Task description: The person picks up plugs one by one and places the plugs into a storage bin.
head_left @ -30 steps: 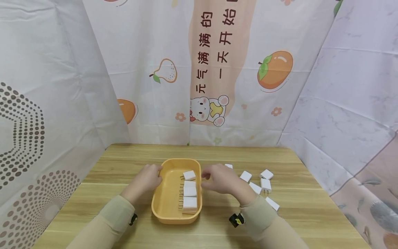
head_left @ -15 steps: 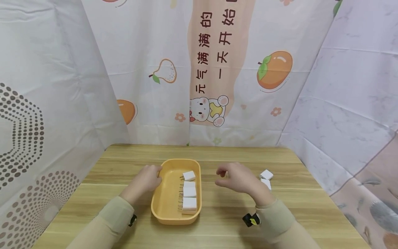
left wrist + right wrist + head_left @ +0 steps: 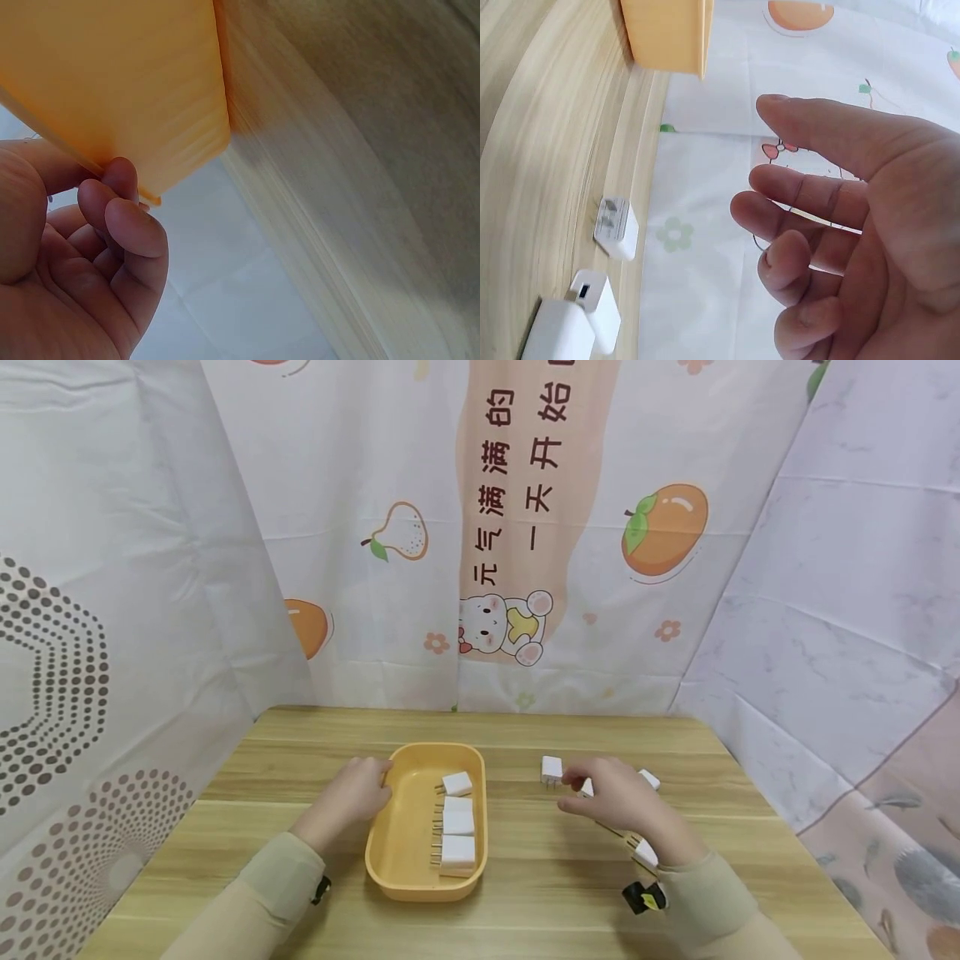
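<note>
My left hand (image 3: pixel 360 787) grips the left rim of the yellow-orange tray (image 3: pixel 401 887); in the left wrist view its thumb and fingers (image 3: pixel 135 225) pinch the tray's edge (image 3: pixel 150 90). Several white plug adapters (image 3: pixel 457 821) lie along the tray's right side, prongs to the left. My right hand (image 3: pixel 618 793), with nothing in it, hovers over the loose adapters right of the tray, fingers loosely bent and thumb apart. One white adapter (image 3: pixel 551 769) lies just left of its fingertips. In the right wrist view, white adapters (image 3: pixel 616 229) are left of the hand (image 3: pixel 840 217).
More white adapters (image 3: pixel 646 853) lie partly hidden under and beside the right hand and wrist. The wooden table (image 3: pixel 525 902) meets a printed curtain (image 3: pixel 375 681) at its back edge, with cloth hangings on both sides.
My right hand has moved rightward from beside the tray to over the loose adapters, uncovering the one nearest the tray. The left hand and tray have stayed in place.
</note>
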A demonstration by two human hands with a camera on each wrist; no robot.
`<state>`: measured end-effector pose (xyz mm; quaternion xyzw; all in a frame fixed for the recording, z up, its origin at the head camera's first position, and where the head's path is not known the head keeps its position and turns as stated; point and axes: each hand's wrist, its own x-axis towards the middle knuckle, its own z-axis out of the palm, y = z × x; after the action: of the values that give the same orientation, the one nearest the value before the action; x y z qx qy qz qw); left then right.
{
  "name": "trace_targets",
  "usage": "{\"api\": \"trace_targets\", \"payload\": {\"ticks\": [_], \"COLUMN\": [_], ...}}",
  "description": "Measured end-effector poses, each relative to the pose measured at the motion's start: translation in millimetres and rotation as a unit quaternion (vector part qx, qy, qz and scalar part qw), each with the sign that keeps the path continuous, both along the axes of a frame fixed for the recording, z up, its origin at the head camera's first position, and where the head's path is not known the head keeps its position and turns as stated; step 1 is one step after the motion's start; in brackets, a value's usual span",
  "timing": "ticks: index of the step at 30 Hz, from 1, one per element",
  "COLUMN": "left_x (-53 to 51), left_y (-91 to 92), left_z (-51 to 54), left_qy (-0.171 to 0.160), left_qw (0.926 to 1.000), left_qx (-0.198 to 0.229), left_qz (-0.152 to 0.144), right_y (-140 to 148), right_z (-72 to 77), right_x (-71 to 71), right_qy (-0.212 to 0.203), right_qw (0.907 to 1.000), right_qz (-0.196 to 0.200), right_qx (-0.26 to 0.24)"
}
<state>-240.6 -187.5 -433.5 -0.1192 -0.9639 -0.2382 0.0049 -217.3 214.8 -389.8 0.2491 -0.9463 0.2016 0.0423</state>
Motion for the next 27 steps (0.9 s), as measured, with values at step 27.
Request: {"api": "trace_targets", "payload": {"ticks": [27], "left_x": [1.6], "left_y": [-0.7], "left_z": [1.7], "left_qy": [-0.009], "left_qw": [1.0], "left_qx": [0.004], "left_qz": [0.001], "right_y": [61.3], "right_z": [1.8], "right_x": [9.7], "right_qy": [-0.027], "right_qw": [0.9945], "right_qz": [-0.088], "right_qx": [0.051]}}
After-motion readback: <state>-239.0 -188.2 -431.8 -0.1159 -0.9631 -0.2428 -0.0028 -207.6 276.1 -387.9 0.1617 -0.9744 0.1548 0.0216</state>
